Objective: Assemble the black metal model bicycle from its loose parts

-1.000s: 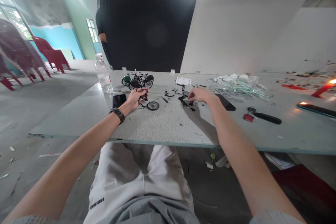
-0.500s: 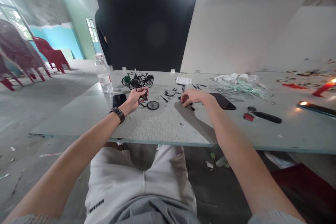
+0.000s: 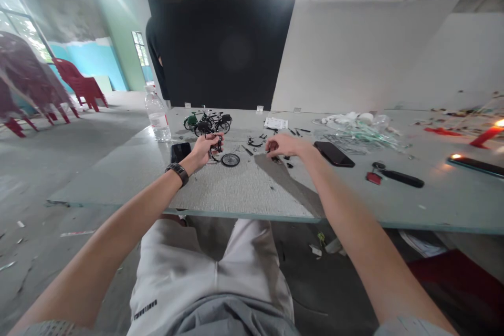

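"What's in the hands?"

"The left hand (image 3: 207,148) pinches a small black model bicycle frame (image 3: 215,147) between thumb and fingers. The right hand (image 3: 284,145) is open, its fingers loosely spread just above tiny black parts (image 3: 277,159)."

"And the surface (image 3: 441,199)?"

"It's a long pale grey-green board with a textured grey mat (image 3: 244,189) in front of the person. A loose spoked wheel (image 3: 230,160) lies just beside the left hand. Two model bicycles (image 3: 207,124) stand farther back, near a water bottle (image 3: 157,118). A black phone (image 3: 181,151) lies left of the hands, another (image 3: 334,154) right of them, and a lit red candle (image 3: 488,136) burns at the far right."

"The room?"

"Concrete floor (image 3: 82,168), red plastic chairs (image 3: 79,84) by a blue-and-green wall (image 3: 90,63), and a person (image 3: 155,47) in dark clothes beside a black panel (image 3: 224,52), with a white panel (image 3: 354,58) next to it."
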A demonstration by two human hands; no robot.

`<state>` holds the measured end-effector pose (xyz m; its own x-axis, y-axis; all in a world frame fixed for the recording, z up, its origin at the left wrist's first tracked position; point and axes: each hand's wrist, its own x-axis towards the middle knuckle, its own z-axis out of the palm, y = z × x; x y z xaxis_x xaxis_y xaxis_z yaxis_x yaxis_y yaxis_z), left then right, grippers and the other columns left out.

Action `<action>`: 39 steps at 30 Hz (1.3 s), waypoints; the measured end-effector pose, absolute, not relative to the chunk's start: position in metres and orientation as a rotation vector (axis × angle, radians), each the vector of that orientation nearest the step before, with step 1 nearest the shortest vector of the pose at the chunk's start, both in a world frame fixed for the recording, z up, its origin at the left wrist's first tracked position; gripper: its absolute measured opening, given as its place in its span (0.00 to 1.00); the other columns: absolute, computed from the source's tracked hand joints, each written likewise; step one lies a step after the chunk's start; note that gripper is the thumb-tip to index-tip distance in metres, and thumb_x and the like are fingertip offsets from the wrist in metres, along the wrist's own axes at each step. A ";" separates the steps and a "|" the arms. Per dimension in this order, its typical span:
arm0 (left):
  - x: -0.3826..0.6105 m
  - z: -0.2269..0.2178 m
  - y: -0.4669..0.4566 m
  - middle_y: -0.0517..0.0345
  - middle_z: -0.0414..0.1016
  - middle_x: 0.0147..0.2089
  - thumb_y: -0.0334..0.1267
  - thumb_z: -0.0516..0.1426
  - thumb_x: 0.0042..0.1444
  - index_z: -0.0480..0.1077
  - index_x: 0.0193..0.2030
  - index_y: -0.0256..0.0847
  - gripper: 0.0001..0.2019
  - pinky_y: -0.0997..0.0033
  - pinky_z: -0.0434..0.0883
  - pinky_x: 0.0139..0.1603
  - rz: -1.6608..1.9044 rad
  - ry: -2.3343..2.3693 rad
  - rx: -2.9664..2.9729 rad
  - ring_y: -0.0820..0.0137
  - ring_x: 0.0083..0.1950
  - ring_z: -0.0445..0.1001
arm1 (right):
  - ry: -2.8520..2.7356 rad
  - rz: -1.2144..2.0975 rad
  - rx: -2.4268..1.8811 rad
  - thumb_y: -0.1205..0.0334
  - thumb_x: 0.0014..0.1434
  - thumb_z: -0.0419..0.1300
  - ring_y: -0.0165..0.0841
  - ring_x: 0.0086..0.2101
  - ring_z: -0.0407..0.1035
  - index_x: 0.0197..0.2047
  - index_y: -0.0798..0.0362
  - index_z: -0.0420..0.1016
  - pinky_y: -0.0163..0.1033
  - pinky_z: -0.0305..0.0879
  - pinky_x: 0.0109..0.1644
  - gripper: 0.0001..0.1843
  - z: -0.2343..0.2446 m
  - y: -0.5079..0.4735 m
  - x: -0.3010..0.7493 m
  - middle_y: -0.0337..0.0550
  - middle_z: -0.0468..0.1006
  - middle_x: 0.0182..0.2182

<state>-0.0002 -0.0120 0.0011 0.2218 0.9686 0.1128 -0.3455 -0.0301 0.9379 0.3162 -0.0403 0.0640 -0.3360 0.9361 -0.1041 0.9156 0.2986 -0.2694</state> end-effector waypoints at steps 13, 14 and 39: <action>0.001 0.002 -0.011 0.49 0.77 0.40 0.29 0.59 0.63 0.79 0.43 0.35 0.07 0.68 0.76 0.36 1.235 0.775 1.099 0.70 0.36 0.76 | -2.565 0.039 -1.614 0.59 0.67 0.58 0.48 0.52 0.75 0.60 0.50 0.80 0.48 0.71 0.53 0.20 0.026 -0.015 0.281 0.53 0.80 0.57; 0.001 0.003 -0.013 0.49 0.77 0.39 0.29 0.59 0.63 0.79 0.43 0.35 0.07 0.68 0.76 0.35 1.234 0.778 1.097 0.70 0.36 0.76 | -2.569 0.031 -1.612 0.60 0.68 0.58 0.47 0.50 0.76 0.58 0.50 0.81 0.48 0.72 0.52 0.19 0.024 -0.015 0.279 0.53 0.81 0.55; 0.000 0.003 -0.009 0.51 0.76 0.40 0.30 0.62 0.60 0.78 0.41 0.36 0.04 0.70 0.74 0.35 1.301 0.749 1.092 0.72 0.35 0.76 | -2.077 -0.031 -1.837 0.59 0.66 0.60 0.44 0.43 0.78 0.47 0.53 0.83 0.45 0.73 0.46 0.12 0.055 -0.025 0.344 0.53 0.84 0.46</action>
